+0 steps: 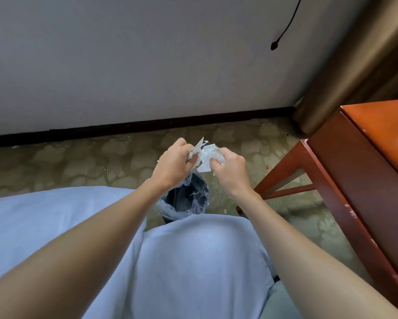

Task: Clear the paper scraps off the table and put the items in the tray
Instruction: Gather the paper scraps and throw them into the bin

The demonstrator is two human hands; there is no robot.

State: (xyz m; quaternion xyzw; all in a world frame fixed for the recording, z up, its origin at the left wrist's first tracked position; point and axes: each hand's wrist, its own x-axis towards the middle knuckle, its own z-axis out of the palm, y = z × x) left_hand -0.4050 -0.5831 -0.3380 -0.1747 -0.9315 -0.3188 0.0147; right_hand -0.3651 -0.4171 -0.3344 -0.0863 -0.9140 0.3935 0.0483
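**Carpeted corner beside the counter: paper scraps held over the bin**

Crumpled scraps are shared between left hand and right hand, fingers curled round them, above the lined bin on the floor. Judged stage: scraps gathered off the counter, release into the bin not yet made. Only an edge of the counter shows, so any leftover scraps cannot be told; tray and items are out of view, presumably left to do

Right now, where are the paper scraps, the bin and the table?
paper scraps [206, 155]: head view, middle of the crumpled white wad.
bin [182, 196]: head view, dark inner wall inside the clear liner.
table [383, 125]: head view, bare orange top near its corner.
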